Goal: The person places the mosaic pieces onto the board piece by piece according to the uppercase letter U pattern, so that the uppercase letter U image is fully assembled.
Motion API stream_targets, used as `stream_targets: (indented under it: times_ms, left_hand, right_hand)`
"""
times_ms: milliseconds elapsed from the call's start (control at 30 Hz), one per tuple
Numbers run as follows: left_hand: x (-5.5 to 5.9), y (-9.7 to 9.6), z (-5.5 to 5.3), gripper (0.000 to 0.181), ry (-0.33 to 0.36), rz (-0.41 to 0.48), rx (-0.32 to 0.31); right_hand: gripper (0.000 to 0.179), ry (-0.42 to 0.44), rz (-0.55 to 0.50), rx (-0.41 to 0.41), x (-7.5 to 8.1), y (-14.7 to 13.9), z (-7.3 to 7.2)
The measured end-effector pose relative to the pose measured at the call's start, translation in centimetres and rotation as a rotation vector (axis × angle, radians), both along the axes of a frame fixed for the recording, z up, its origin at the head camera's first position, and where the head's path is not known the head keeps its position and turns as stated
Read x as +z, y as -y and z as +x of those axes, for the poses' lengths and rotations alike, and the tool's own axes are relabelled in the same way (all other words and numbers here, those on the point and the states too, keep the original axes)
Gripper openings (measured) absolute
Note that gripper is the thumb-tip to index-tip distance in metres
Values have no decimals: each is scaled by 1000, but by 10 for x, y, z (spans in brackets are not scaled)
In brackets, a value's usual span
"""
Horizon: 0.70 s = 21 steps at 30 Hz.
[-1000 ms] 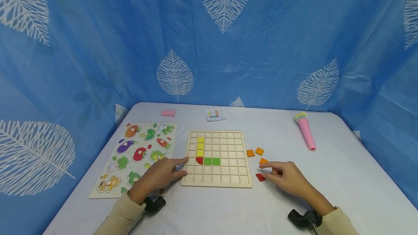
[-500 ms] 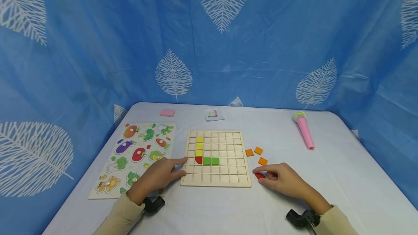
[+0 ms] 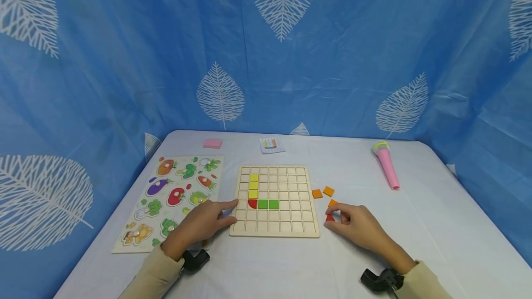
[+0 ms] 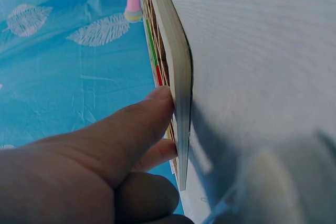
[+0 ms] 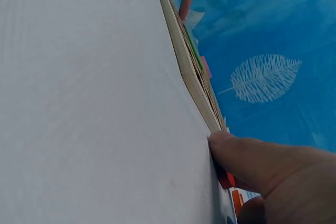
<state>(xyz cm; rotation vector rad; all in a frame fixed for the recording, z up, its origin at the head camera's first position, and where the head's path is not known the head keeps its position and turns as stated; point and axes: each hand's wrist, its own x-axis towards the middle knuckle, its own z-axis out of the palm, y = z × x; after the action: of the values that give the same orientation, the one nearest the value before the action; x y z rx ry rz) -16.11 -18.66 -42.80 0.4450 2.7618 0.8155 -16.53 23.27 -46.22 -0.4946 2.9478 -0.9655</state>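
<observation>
Blue cloth point(image 3: 332, 82) hangs beyond the white table point(image 3: 270, 271). From the head, we see our left hand point(image 3: 203, 220), grasping nothing, touch the left edge of the board point(image 3: 274, 234); our right hand point(image 3: 360, 226) pinches a red piece point(image 3: 330, 218) right of it, near orange tiles point(image 3: 317, 194). At the left wrist, our fingertips point(image 4: 160, 94) meet that edge. At the right, red shows beside our thumb point(image 5: 224, 144).

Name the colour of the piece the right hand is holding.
The piece in the right hand is red; the right wrist view shows it best.
</observation>
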Motion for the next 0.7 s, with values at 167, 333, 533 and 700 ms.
stream_targets:
  times_ms: [167,333,533,700]
  left_hand:
    - [-1,1,0,57,6,3,2]
    - [-1,1,-1,57,9,17,-9]
    - [0,1,0,57,7,13,-7]
    - [1,0,1,57,8,16,-8]
  right_hand:
    - [32,49,-14,40,4,-6,-1]
    - [32,129,-43,130,10,-20,-1]
    - [28,128,-49,146,9,-23,-3]
    - [26,112,-49,119,7,-19,-2]
